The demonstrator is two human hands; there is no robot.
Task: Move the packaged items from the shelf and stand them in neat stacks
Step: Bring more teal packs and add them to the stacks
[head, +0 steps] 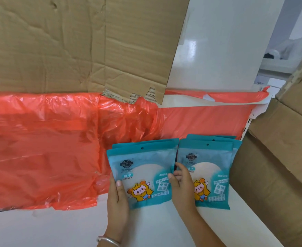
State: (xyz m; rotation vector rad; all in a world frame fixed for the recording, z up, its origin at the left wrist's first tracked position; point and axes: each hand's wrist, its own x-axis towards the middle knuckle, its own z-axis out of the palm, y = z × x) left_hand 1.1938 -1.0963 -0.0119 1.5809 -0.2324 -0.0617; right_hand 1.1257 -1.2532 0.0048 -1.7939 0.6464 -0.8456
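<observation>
- Teal packets printed with a cartoon figure and the word MIRROR stand in two groups at the lower centre of the frame: the left stack and the right stack, just beside each other on the white shelf.
- The left hand grips the left stack by its left edge, thumb on the front face and fingers wrapped behind.
- The right hand holds the same stack's right edge, thumb on the front and fingers curled into the gap between the stacks.
- A silver bangle circles the left wrist at the bottom edge.
- Red plastic sheeting covers the left and middle of the frame.
- Creased flat cardboard fills the upper left.
- Cardboard boxes stand at the right edge, next to the right stack.
</observation>
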